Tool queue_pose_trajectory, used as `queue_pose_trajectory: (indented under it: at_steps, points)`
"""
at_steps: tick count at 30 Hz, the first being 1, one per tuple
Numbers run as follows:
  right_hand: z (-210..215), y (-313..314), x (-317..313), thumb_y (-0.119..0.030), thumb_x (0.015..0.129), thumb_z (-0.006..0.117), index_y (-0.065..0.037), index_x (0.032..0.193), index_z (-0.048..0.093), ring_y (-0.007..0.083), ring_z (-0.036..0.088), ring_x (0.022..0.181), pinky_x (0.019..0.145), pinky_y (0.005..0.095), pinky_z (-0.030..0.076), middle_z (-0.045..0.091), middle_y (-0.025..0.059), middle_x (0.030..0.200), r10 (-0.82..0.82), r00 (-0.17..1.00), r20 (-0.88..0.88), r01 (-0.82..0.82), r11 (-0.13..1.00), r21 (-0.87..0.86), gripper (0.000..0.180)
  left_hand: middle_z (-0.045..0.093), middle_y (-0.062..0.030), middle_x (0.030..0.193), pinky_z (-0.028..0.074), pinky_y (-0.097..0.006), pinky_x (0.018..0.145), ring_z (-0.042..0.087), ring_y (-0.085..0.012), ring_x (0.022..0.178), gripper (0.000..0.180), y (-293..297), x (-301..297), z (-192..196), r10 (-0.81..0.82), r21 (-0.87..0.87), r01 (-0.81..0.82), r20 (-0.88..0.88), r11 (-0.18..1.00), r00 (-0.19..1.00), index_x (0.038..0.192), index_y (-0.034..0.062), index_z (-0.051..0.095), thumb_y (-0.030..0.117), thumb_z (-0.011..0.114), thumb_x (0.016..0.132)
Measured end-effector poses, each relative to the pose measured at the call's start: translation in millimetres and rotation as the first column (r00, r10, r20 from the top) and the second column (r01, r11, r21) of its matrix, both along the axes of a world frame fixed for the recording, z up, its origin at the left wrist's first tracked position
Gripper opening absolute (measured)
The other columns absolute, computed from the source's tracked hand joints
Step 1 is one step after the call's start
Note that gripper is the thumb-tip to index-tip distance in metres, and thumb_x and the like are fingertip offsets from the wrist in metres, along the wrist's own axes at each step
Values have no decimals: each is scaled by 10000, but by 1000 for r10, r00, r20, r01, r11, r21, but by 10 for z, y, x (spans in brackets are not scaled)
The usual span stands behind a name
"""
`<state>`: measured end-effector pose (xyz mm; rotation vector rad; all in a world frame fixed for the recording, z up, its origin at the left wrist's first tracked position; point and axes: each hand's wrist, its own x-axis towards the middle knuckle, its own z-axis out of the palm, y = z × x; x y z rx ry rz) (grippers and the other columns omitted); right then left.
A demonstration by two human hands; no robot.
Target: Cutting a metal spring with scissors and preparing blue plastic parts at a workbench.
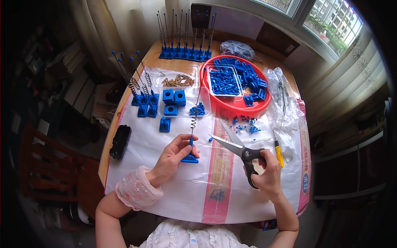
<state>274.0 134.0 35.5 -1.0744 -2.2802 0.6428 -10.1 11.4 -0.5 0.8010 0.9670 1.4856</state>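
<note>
My left hand [173, 155] is closed around the blue stem of a spring stand, just above its blue base [190, 159], which rests on the white cloth. From the stem a thin dark coil-spring wire [193, 122] rises upright. My right hand [268, 173] grips the black handles of a pair of scissors [247, 154]. The scissor blades are spread and point toward the upper left, apart from the wire. Beyond my left hand lies a single blue bracket [164, 125]. A tiny blue piece [210, 139] sits near the blade tips.
Finished-looking spring stands [186, 53] line the table's back, with more [144, 103] at left. A red basin [264, 103] holds blue parts; a clear tray [178, 89] holds blue blocks. Brass pieces [178, 80], a yellow-handled screwdriver [278, 153], a plastic bag [278, 89] and a black case [120, 142] lie around.
</note>
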Motion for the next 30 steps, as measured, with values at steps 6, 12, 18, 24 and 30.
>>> queue_pose_trajectory:
  at_steps: [6,12,18,24,30]
  points:
    - [-77,2,-204,-65,595,725,-13,975,520,305,574,695,624,392,456,538,126,791,76,996,52,-77,997,20,435,570,-44,898,508,-415,1009,613,-155,907,302,-6,49,92,10,-122,20,240,992,971,1315,66,430,171,479,1035]
    - [19,0,-286,-59,588,716,-12,967,504,308,548,692,621,396,439,505,126,788,99,990,104,-103,994,25,436,612,-61,936,599,-320,801,636,-145,908,313,-57,26,81,-40,-205,83,205,975,978,1314,64,429,159,498,1024]
    - [-182,-25,-295,-50,564,697,-15,938,482,318,512,702,643,407,420,470,126,787,65,995,77,-61,996,-59,433,652,-75,955,597,-290,754,655,-135,899,311,-59,15,80,17,-168,1,105,986,994,1302,35,474,136,512,1010]
    - [-221,-100,-320,-56,563,706,-9,936,489,330,529,728,661,412,428,493,133,804,92,990,111,-91,996,-7,434,667,-84,946,602,-293,753,666,-139,898,321,-50,15,74,40,-207,-36,20,978,999,1295,17,514,115,519,990]
    - [-288,-125,-333,-67,566,720,-3,950,498,348,557,764,680,417,447,522,146,829,107,988,115,-106,994,-16,448,655,-101,971,606,-302,776,660,-154,922,335,-46,17,52,14,-207,-11,16,978,1000,1306,9,502,88,537,983]
